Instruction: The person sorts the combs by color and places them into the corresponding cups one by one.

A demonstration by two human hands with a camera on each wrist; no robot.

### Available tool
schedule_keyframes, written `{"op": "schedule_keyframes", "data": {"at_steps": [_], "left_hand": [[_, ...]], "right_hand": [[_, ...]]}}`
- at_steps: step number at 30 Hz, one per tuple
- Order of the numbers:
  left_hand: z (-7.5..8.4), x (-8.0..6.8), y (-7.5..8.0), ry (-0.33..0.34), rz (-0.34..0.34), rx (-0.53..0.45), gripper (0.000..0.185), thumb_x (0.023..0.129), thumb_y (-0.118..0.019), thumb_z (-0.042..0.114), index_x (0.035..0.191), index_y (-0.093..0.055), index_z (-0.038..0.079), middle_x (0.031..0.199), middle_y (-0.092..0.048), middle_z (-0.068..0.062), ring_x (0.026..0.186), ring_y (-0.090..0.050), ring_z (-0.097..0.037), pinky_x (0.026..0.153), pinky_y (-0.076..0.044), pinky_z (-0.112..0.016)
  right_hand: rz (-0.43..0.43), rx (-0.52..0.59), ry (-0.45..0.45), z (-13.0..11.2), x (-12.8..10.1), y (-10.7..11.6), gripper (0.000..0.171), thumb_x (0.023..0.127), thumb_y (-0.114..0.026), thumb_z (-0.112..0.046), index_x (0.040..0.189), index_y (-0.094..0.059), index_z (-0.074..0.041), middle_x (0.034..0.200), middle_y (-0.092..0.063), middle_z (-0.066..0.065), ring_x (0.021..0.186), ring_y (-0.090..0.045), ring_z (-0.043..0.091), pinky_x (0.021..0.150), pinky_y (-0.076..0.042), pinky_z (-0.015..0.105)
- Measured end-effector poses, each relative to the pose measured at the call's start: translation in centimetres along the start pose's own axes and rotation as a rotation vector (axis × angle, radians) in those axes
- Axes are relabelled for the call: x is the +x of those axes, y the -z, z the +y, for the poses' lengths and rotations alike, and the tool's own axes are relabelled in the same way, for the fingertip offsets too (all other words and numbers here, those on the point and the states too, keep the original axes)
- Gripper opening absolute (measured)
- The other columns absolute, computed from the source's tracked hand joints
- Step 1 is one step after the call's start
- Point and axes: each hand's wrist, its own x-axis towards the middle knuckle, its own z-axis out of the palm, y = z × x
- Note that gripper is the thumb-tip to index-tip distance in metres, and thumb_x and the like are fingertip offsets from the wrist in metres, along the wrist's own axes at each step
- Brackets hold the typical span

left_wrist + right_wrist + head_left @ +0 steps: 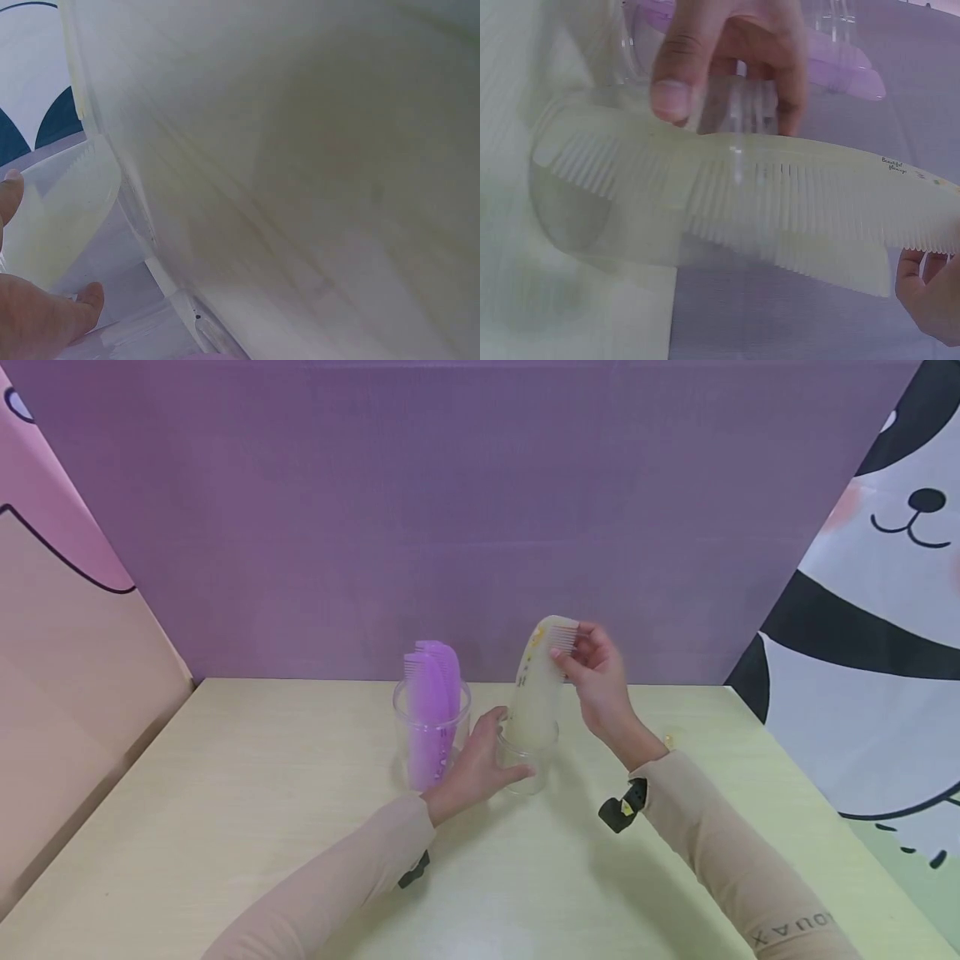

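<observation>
A cream comb (534, 693) with small printed flowers stands in a clear cup (527, 781), its upper end tilted right. My right hand (600, 681) pinches this comb near its top, thumb over the teeth. My left hand (476, 764) grips the cup's side near the rim. In the right wrist view, a second cream comb (836, 270) shows behind the first, its lower part inside the cup. The left wrist view is mostly filled by a blurred, pale surface; my left hand (37, 319) shows at its left edge.
Left of my left hand, purple combs (431, 714) stand in another clear cup (401, 706). A small amber thing (669, 741) lies by my right wrist. Behind the pale tabletop (247, 760) rises a purple backdrop (465, 510).
</observation>
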Motion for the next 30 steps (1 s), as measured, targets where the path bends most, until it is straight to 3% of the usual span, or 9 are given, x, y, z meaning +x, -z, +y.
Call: {"op": "schedule_keyframes", "data": {"at_steps": [14, 30], "left_hand": [[-0.1, 0.0, 0.0, -0.023, 0.007, -0.01, 0.089, 0.073, -0.077, 0.028, 0.14, -0.022, 0.007, 0.138, -0.038, -0.011, 0.126, -0.041, -0.027, 0.105, -0.037, -0.041], [0.0, 0.1, 0.0, 0.005, -0.003, 0.036, 0.091, 0.073, -0.076, 0.03, 0.141, -0.02, 0.006, 0.141, -0.035, -0.011, 0.127, -0.04, -0.025, 0.106, -0.036, -0.038]], "right_hand": [[0.009, -0.086, -0.1, 2.6, -0.9, 0.5, 0.03, 0.086, -0.057, 0.003, 0.1, -0.05, -0.023, 0.101, -0.058, -0.009, 0.094, -0.055, 0.008, 0.072, -0.051, 0.019], [0.013, -0.145, -0.104, 3.9, -1.3, 1.0, 0.03, 0.085, -0.058, 0.002, 0.107, -0.05, -0.016, 0.097, -0.059, -0.01, 0.088, -0.058, 0.007, 0.072, -0.054, 0.021]]}}
